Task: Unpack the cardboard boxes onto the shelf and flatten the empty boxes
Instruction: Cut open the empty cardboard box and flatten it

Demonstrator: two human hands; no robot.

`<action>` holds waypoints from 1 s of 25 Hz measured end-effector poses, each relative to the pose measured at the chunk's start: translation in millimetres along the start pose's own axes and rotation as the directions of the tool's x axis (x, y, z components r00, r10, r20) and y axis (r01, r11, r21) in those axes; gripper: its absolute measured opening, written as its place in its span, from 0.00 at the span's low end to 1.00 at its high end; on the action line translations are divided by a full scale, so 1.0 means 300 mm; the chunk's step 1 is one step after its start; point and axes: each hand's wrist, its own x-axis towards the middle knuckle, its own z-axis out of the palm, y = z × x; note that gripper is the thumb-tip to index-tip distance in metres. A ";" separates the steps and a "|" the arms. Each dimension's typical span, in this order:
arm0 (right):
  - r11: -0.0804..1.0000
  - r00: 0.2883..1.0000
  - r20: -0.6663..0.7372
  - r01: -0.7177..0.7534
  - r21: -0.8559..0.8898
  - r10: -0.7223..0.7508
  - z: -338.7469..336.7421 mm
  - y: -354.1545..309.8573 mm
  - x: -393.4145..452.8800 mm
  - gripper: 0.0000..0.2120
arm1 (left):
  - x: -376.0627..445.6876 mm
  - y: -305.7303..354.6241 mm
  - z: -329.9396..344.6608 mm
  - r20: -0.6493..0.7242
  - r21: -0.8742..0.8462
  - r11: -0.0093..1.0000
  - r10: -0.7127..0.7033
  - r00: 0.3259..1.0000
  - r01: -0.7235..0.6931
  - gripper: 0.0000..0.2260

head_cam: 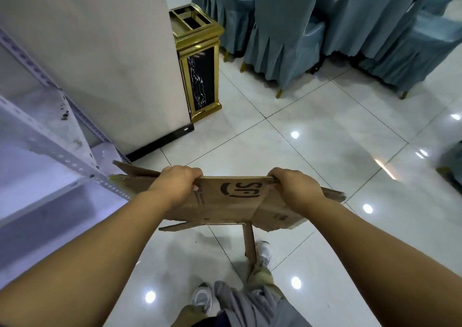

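Observation:
A brown cardboard box (225, 201), pressed nearly flat, hangs in the air in front of me above the tiled floor. A black logo shows upside down on its near face. My left hand (175, 184) grips the top edge on the left, fingers curled over it. On the right of that same edge, my right hand (295, 189) grips it too. Loose flaps stick out at both ends and one hangs down below. The metal shelf (62, 156) stands at my left, its perforated upright just beside the box's left flap.
A white pillar (105, 64) rises behind the shelf, with a gold and black bin (200, 71) against it. Chairs in blue-green covers (325, 31) fill the back right. Glossy white floor tiles (312, 139) spread ahead. My feet (202, 299) are below the box.

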 end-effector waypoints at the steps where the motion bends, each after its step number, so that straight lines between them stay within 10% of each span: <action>1: 1.000 1.000 0.011 0.022 -0.014 -0.022 -0.023 0.024 0.054 0.11 | 0.037 0.008 -0.003 -0.010 -0.003 1.000 -0.018 1.000 0.018 0.03; 12: 0.944 0.951 0.130 0.299 -0.138 -0.282 -0.180 0.117 0.575 0.15 | 0.344 0.072 -0.079 -0.097 -0.065 0.957 -0.286 0.953 0.281 0.13; 25: 0.875 0.908 0.074 0.418 -0.245 -0.413 -0.251 -0.175 1.188 0.18 | 0.730 -0.377 -0.250 -0.081 -0.061 0.920 -0.390 0.917 0.386 0.12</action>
